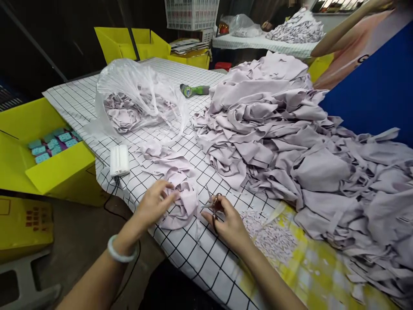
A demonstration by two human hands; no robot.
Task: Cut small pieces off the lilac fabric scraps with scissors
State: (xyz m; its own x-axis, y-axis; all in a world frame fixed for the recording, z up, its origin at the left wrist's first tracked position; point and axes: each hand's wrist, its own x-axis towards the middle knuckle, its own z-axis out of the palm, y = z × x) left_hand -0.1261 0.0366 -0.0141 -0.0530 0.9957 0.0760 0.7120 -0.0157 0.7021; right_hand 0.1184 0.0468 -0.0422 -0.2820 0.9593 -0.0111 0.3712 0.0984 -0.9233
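Note:
In the head view, my right hand (230,224) grips a pair of scissors (215,211) by the dark finger loops, with the blades spread and pointing away from me. My left hand (155,202) reaches over a crumpled pale lilac cloth piece (182,202) near the table's front edge. Its fingers are curved, with the thumb apart, at the cloth's left side; no fabric is visibly pinched between them. A thin strip or thread trails from that cloth toward me. Beyond it, more lilac cloth leads to a clear plastic bag (142,99) with bundled cloth inside.
A large heap of lilac cloth pieces (274,129) covers the table's right side. Small cut scraps (274,239) lie on a yellow checked sheet. A white power bank (119,160) with a cable and a green-handled tool (195,90) also lie there. Yellow boxes (64,168) stand left; a co-worker sits far right.

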